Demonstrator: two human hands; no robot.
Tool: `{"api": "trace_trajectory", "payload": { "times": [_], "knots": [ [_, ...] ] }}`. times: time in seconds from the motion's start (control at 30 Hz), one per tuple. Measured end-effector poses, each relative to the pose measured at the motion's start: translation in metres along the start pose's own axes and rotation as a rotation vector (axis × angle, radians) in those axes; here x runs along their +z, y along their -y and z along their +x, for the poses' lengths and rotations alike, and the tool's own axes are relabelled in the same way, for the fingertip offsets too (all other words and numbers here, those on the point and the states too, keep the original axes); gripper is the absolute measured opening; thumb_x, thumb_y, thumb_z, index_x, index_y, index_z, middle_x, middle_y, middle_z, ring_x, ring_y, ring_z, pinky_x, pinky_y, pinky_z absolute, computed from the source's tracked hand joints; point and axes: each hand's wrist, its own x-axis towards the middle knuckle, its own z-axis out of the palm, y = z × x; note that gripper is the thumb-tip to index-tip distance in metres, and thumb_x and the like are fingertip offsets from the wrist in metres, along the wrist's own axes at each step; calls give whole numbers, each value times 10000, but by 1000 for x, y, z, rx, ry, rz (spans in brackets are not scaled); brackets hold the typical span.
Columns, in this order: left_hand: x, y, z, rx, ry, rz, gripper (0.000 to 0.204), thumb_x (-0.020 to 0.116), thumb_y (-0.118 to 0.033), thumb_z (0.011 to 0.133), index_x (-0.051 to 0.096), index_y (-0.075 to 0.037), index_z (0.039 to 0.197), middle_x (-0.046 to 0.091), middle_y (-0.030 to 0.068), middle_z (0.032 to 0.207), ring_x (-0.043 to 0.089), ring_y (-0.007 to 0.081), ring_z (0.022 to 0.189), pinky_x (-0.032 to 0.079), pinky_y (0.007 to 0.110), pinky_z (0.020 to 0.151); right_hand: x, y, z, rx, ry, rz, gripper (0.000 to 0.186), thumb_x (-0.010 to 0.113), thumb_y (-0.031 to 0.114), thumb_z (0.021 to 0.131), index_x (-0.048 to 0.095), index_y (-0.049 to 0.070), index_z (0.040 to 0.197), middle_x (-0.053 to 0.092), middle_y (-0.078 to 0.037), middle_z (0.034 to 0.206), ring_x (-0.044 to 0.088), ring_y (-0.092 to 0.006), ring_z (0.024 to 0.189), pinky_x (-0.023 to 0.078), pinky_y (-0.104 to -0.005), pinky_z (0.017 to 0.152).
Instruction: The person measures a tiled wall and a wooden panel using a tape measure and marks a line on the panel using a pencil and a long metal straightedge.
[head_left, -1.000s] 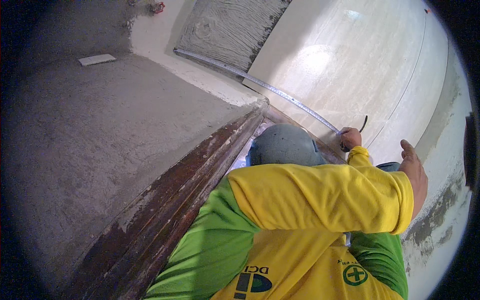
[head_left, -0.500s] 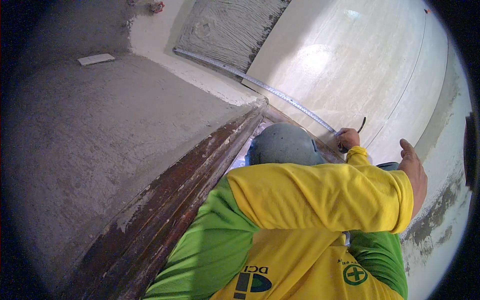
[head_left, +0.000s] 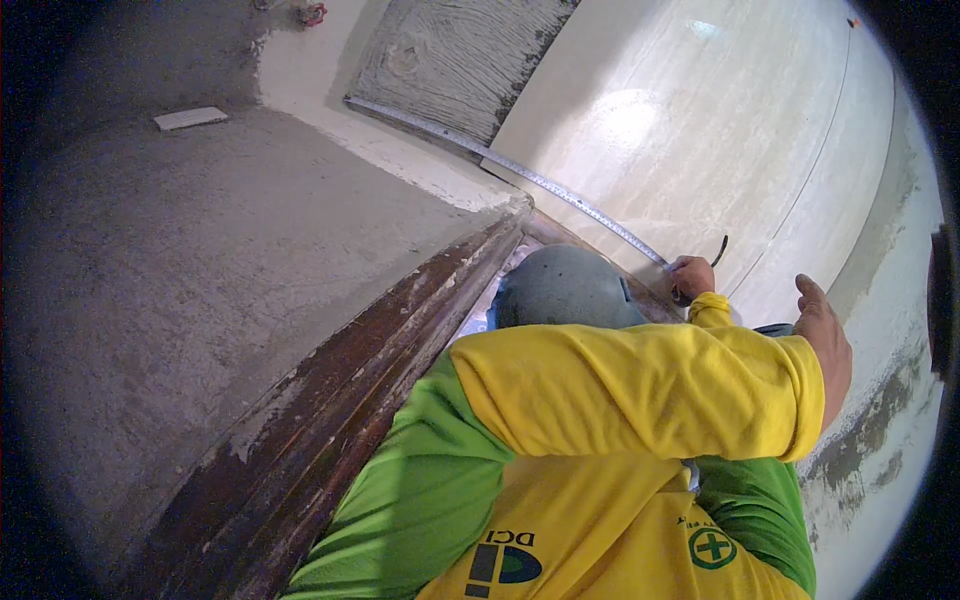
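My right hand (head_left: 692, 278) is closed around the case end of a tape measure, low on the pale tiles. The extended tape blade (head_left: 560, 190) runs from that hand toward the far left, across the tile edge and along the rough mortar strip. A short black strap (head_left: 721, 250) sticks up beside the hand; most of the case is hidden by the fingers. My left arm, in a yellow sleeve, crosses over in front of my body to the right. At its end, my left hand (head_left: 825, 345) is held open near the right wall, fingers stretched out and holding nothing.
Large glossy tiles (head_left: 660, 110) lie beside a combed grey mortar bed (head_left: 455, 60). A worn brown wooden frame (head_left: 330, 400) runs diagonally at left, beside a grey cement surface (head_left: 200, 260) with a white strip (head_left: 191, 118). A rounded grey shape (head_left: 565, 290) stands before me. A red valve handle (head_left: 313, 14) is far left.
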Motion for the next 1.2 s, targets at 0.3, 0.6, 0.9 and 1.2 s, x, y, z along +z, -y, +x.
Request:
{"api": "trace_trajectory", "payload": {
  "times": [0.3,0.6,0.9,1.2],
  "knots": [
    [4,-2,0,-35,-54,12,417,425,-219,938,555,19,1255,556,246,1250,503,408,1175,282,684,983,-6,8,-2,62,47,-43,125,663,172,699,736,106,776,685,-98,692,656,-209,624,519,-330,611],
    [3,0,3,-43,-46,-11,418,415,-218,946,549,20,1261,554,239,1255,493,414,1187,280,686,987,-6,3,2,-1,22,-45,128,673,166,693,733,96,781,686,-94,691,645,-195,603,516,-330,606],
    [9,-5,4,-93,-92,14,436,408,-234,949,531,24,1278,539,253,1274,502,426,1181,278,689,983,-53,3,0,48,137,282,75,699,92,686,705,46,745,648,-46,636,603,-153,546,472,-288,520],
    [10,-5,7,-58,-8,25,470,409,-263,956,489,9,1331,508,250,1322,494,434,1197,271,702,978,-68,9,12,-33,-27,100,86,673,80,712,692,22,771,668,-68,658,635,-157,571,504,-291,542]
  ]
}}
